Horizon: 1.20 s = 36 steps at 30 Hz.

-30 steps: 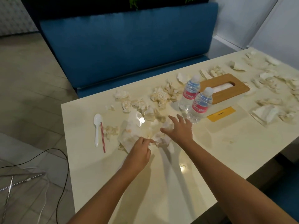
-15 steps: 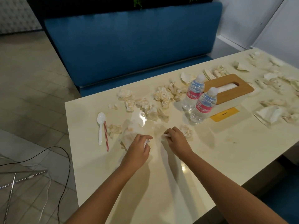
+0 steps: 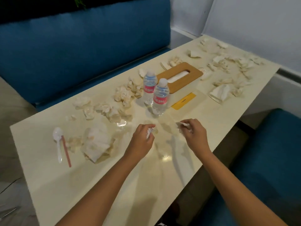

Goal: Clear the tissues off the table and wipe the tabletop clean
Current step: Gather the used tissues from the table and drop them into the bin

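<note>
Both hands are over the cream table (image 3: 162,185), just in front of the two water bottles. The left hand (image 3: 141,141) is curled closed around a small white tissue scrap (image 3: 149,132) that pokes out between thumb and fingers. The right hand (image 3: 194,136) is pinching another tissue piece (image 3: 182,126), fingers bent in on it, a bit of white sticking out to the left of the fingertips.

Using the water bottles (image 3: 160,97) as the landmark: they stand upright side by side, pink labels, white caps. Right behind them is the tissue box (image 3: 180,75) with a wooden lid and a slot showing white tissue. A yellow card (image 3: 183,101) lies flat just to the right of the bottles. To the left of the bottles there's a string of crumpled tissues (image 3: 123,93) running toward the table's left end, and a bigger flattened tissue sheet (image 3: 97,141) sits further left and nearer the person. Past that, well left of the bottles, a white plastic spoon (image 3: 57,141) lies next to a red straw (image 3: 66,150), almost touching. Way off to the right and behind the bottles, beyond the box, there's a whole mess of more scattered tissues (image 3: 228,75). A blue bench (image 3: 81,51) runs along the far side of the table.
</note>
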{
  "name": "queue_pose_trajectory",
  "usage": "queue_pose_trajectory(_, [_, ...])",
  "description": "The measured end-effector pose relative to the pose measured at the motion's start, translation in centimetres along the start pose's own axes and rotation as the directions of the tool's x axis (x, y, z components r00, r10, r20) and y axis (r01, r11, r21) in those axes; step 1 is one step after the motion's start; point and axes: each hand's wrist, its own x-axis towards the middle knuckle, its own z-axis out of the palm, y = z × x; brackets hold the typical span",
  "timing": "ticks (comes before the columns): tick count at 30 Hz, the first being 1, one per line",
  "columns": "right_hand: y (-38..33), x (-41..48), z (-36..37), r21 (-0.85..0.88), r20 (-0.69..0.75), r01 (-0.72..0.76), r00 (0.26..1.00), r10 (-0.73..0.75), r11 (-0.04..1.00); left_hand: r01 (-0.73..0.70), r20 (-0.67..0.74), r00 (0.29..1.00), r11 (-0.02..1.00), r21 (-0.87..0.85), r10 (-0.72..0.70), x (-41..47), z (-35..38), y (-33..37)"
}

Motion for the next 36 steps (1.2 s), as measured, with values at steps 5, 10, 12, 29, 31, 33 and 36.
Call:
queue_pose_trajectory(5, [4.3, -0.9, -6.2, 0.054, -0.14, -0.187, 0.971, 0.193, 0.981, -0.095, 0.129, 0.987, 0.995, 0.015, 0.093, 2.2, 4.8, 4.8])
queue_pose_trajectory(10, [9.8, -3.0, -13.3, 0.202, -0.317, -0.327, 0.87, 0.377, 0.923, -0.158, 0.284, 0.947, 0.987, -0.001, 0.152, 3.6, 11.8, 10.5])
queue_pose_trajectory(12, [12.5, -4.6, -16.6, 0.216, -0.407, -0.365, 0.809, 0.424, 0.905, -0.202, 0.36, 0.914, 0.979, 0.002, 0.188, 3.8, 15.4, 12.6])
queue_pose_trajectory(29, [32.6, -19.2, -33.2, 0.333, -0.515, -0.857, 0.183, 0.837, 0.393, -0.432, 0.71, 0.558, 0.881, -0.193, 0.429, -1.1, 39.1, 25.5])
queue_pose_trajectory(31, [33.3, -20.2, -33.2, 0.329, -0.456, -0.88, 0.169, 0.874, 0.342, -0.442, 0.742, 0.512, 0.874, -0.204, 0.432, -2.3, 41.3, 26.8])
queue_pose_trajectory(33, [33.3, -21.2, -33.3, 0.357, -0.47, -0.863, 0.166, 0.867, 0.359, -0.446, 0.766, 0.472, 0.867, -0.22, 0.437, -3.5, 43.5, 28.0])
queue_pose_trajectory(36, [32.7, -22.3, -33.9, 0.415, -0.533, -0.824, 0.122, 0.837, 0.385, -0.448, 0.799, 0.411, 0.86, -0.244, 0.44, -5.2, 46.3, 29.4])
